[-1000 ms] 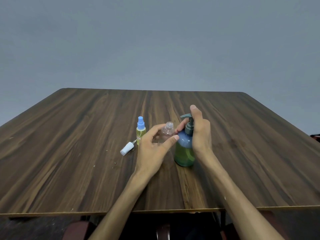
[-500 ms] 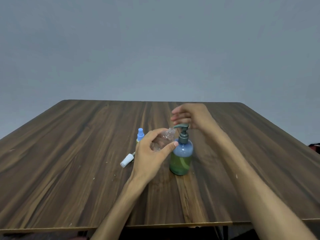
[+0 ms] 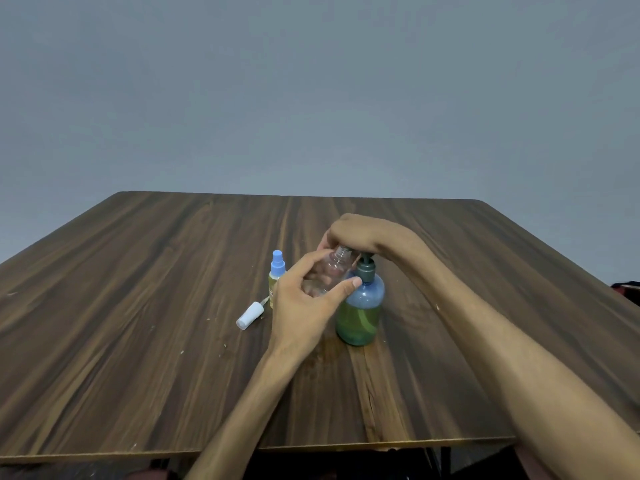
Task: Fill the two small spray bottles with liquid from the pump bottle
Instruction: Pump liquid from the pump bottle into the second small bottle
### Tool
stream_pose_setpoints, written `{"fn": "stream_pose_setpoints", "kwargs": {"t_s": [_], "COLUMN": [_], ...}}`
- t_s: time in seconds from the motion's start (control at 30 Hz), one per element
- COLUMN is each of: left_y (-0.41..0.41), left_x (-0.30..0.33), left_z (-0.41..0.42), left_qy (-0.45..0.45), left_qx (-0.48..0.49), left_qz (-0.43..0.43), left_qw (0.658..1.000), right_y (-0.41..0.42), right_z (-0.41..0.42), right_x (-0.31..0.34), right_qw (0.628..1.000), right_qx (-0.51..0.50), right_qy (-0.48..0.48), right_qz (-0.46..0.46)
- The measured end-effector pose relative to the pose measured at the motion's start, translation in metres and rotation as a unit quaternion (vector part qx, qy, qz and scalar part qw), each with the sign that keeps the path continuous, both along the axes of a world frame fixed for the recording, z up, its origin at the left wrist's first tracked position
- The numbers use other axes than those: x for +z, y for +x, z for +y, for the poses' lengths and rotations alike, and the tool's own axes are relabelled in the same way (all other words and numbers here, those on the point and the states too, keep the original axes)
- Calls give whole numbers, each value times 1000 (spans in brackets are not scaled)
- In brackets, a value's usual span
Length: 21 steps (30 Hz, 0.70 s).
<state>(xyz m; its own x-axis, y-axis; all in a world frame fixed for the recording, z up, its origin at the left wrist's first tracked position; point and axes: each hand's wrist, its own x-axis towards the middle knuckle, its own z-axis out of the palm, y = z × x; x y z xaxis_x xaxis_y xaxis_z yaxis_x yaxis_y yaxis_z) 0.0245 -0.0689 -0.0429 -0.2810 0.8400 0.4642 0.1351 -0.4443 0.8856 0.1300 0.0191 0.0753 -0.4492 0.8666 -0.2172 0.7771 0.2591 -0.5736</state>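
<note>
Both forearms are coming in from the bottom edge over the wooden table (image 3: 138, 375), the left one angling up from bottom centre and the right one sweeping in from the lower right corner. The left hand (image 3: 304, 306) is wrapping around the clear spray bottle (image 3: 329, 271), thumb reaching across toward the pump bottle (image 3: 362, 306) and fingers curling over the far side, so it's gripping that bottle tilted, with the open neck leaning up to the pump's spout. The pump bottle is standing upright on the table right beside it, greenish liquid in its lower half. The right hand (image 3: 360, 235) is sitting palm-down on top of the pump head, wrist bent, pressing on it; can't really tell how the fingers are lying on the far side. To the left, the second spray bottle (image 3: 277, 277) with the blue top is standing upright, and a white cap (image 3: 249, 315) is lying on its side near it.
</note>
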Motion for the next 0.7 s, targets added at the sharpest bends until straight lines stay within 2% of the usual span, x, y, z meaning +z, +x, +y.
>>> {"fn": "stream_pose_setpoints", "kwargs": {"t_s": [0.1,0.3,0.43,0.6,0.7], "left_y": [0,-2,-1,0,0], "left_x": [-2,-6,-5,-6,-6], "left_z": [2,2,4,3,4], "left_qy": [-5,-2,-3,2,-12], "left_qx": [-6,-14,-21,-15,-25], "left_qz": [-12,-4,-30,-38,-47], "left_qw": [1000,1000,999,999,999], "right_y": [0,0,-2,-1,-3], "right_z": [3,6,8,10,12], "right_x": [-9,-5,-12,-8,-14], "right_qw": [999,997,996,996,995], "right_qx": [3,-11,6,8,9], "right_qy": [19,69,48,72,65], "right_qz": [-43,-27,-70,-45,-73]}}
